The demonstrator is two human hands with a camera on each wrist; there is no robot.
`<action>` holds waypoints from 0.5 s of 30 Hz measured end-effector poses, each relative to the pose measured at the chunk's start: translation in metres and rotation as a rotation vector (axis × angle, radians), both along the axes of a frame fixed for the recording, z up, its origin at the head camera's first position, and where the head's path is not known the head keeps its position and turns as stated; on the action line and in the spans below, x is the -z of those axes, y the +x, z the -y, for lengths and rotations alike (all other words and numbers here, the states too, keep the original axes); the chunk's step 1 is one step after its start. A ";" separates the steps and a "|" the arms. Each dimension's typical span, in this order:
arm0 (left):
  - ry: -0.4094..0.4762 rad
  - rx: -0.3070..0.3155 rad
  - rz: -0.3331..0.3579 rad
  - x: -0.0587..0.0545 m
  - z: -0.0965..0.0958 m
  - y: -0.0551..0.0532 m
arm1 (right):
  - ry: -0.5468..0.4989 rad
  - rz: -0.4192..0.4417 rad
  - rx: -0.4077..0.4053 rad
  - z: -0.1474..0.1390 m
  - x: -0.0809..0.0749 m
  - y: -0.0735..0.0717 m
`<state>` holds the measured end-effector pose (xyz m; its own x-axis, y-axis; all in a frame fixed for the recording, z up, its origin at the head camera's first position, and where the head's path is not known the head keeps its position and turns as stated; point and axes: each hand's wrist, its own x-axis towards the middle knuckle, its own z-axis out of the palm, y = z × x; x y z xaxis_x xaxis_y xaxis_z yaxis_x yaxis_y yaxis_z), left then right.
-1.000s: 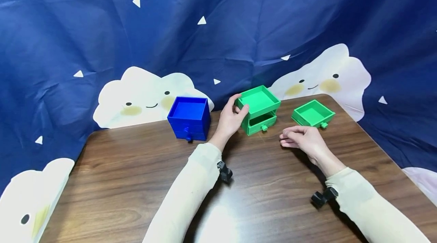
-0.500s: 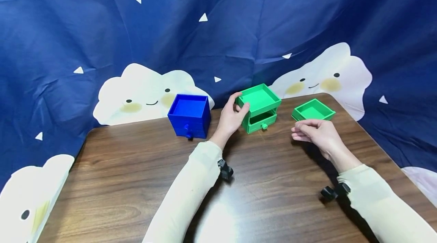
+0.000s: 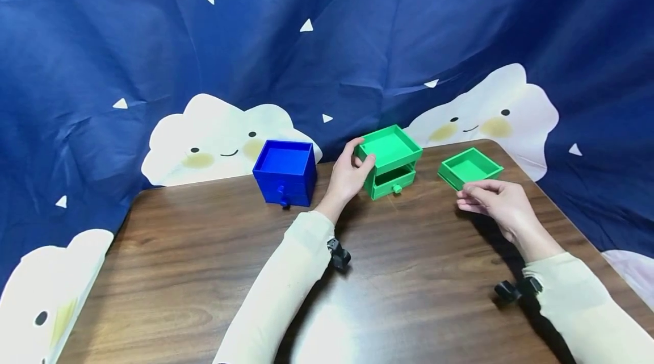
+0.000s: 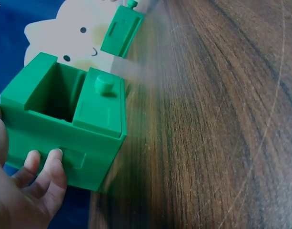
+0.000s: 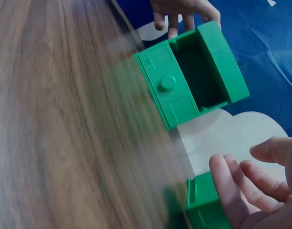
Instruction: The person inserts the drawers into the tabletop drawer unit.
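A small green drawer cabinet (image 3: 390,151) stands at the back of the table, a tray-like recess in its top. Its upper slot is vacant, and the lower drawer (image 4: 100,102) with a round knob sits in place. My left hand (image 3: 347,179) grips the cabinet's left side, thumb near the front corner and fingers along the side wall. To the right lies a loose green drawer (image 3: 470,166). My right hand (image 3: 503,205) is at that drawer's front, overlapping its knob end; in the right wrist view thumb and fingers (image 5: 231,181) stand apart with nothing between them.
A blue drawer cabinet (image 3: 286,182) stands left of the green one. The wooden table (image 3: 204,273) ends just behind the cabinets, where a blue curtain (image 3: 357,40) with cloud faces hangs. The table's right edge runs close past the loose drawer.
My right hand has moved right, from between the cabinet and the loose drawer to the loose drawer's front. My left hand has stayed on the green cabinet.
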<state>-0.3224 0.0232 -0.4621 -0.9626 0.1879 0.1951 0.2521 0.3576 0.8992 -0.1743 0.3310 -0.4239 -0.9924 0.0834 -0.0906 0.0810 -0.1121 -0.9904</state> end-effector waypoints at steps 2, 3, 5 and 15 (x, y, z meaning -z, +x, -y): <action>-0.020 -0.006 -0.009 0.005 -0.001 -0.006 | 0.015 -0.003 0.013 -0.004 0.001 0.000; -0.011 0.003 0.002 0.000 0.000 -0.002 | 0.021 -0.001 0.019 -0.006 0.002 0.001; 0.003 0.008 0.009 -0.010 0.002 0.008 | 0.034 0.004 0.026 -0.010 0.004 0.002; 0.015 0.012 0.024 -0.025 0.005 0.023 | 0.033 -0.006 0.058 -0.024 0.008 0.005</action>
<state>-0.2989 0.0182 -0.4371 -0.9647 0.1966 0.1751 0.2347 0.3414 0.9102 -0.1693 0.3546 -0.4321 -0.9863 0.1438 -0.0810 0.0695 -0.0835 -0.9941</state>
